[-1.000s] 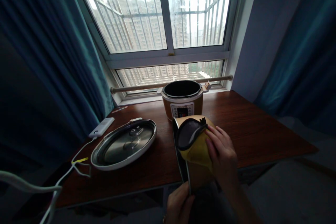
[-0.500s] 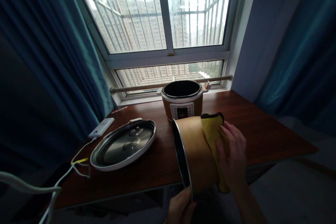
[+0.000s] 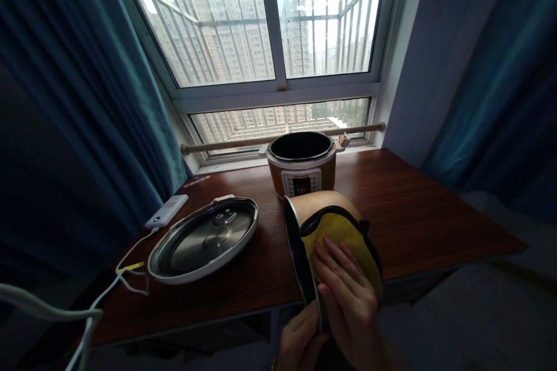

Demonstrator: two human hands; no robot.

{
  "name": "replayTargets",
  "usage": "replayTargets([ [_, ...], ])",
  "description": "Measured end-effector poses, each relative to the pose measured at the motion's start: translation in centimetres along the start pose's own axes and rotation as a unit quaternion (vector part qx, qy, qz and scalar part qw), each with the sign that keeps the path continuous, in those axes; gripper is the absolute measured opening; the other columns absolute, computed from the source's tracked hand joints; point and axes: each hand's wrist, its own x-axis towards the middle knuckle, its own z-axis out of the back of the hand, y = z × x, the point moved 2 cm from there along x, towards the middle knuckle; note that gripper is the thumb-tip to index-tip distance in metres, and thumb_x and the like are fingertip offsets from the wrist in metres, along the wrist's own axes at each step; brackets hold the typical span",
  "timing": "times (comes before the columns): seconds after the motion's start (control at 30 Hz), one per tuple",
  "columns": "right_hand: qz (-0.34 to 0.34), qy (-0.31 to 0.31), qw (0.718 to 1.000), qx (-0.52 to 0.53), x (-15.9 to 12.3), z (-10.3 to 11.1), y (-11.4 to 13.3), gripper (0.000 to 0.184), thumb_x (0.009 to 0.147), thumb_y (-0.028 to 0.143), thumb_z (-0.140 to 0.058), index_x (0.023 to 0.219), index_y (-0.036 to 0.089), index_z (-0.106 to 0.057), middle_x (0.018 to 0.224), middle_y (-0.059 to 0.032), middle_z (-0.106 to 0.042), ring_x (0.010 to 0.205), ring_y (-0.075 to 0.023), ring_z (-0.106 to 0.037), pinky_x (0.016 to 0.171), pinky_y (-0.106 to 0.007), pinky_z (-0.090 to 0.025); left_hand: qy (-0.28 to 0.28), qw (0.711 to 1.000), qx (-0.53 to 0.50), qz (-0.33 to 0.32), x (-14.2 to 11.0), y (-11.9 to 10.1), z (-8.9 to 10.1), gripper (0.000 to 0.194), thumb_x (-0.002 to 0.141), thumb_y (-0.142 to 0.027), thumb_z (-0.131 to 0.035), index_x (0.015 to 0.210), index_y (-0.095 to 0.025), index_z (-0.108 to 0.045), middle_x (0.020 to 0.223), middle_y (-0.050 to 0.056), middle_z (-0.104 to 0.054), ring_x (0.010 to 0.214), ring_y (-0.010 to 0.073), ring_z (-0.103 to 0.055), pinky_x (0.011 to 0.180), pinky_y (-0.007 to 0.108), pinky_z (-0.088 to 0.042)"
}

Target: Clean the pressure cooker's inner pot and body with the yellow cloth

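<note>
A gold inner pot [image 3: 335,202] lies tipped on its side near the table's front edge, its dark mouth facing left. My left hand [image 3: 299,339] is closed on the lower part of its rim. A yellow cloth with dark edging [image 3: 348,237] covers much of the pot's outer wall. My right hand [image 3: 346,295] holds that cloth against the wall, fingers together and nearly flat, close to the rim. Just behind stands the gold and white electric cooker body [image 3: 282,177], open at the top, with a control panel in front. The pot's base is hidden by the cloth and my hand.
A round lid [image 3: 209,240] lies with its metal inner side up on the left of the brown table [image 3: 404,203]. Beyond it are a white power bank [image 3: 167,211] and a looped white cable [image 3: 104,298]. A barred window and blue curtains surround the table.
My right hand and the yellow cloth have slid left over the pot's outside, from near its base toward the rim. My left hand keeps its hold on the rim.
</note>
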Motion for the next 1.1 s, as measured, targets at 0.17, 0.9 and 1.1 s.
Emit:
replayTargets([
  [0.17, -0.007, -0.017, 1.000, -0.011, -0.7, -1.0, -0.4, 0.033, 0.084, 0.012, -0.046, 0.116, 0.014, -0.054, 0.118, -0.0066, -0.061, 0.123, -0.0237, -0.043, 0.101, -0.044, -0.037, 0.013, 1.000, 0.000, 0.017, 0.1, 0.4, -0.2, 0.041, 0.086, -0.021, -0.049, 0.128, -0.019, -0.050, 0.117, 0.012, -0.062, 0.102, 0.0219, -0.061, 0.085, 0.026, -0.051],
  [0.9, -0.185, -0.173, 0.967, -0.035, -4.1, -1.5, -5.4, 0.034, 0.090, 0.023, -0.041, 0.121, 0.019, -0.054, 0.122, -0.0081, -0.057, 0.125, -0.0270, -0.040, 0.097, -0.054, -0.039, -0.030, 0.980, 0.195, 0.006, -0.7, 3.5, 1.2, 0.031, 0.081, -0.020, -0.057, 0.112, -0.019, -0.062, 0.112, 0.009, -0.065, 0.112, 0.0224, -0.055, 0.096, 0.037, -0.044],
  [1.1, -0.169, -0.156, 0.972, -0.045, -4.8, -1.5, -5.1, 0.038, 0.089, 0.018, -0.041, 0.126, 0.019, -0.049, 0.127, -0.0087, -0.054, 0.129, -0.0289, -0.035, 0.097, -0.057, -0.037, -0.093, 0.984, 0.132, 0.074, 1.6, -1.0, 1.7, 0.042, 0.082, -0.028, -0.055, 0.122, -0.014, -0.054, 0.115, 0.012, -0.062, 0.104, 0.0216, -0.060, 0.088, 0.030, -0.050],
])
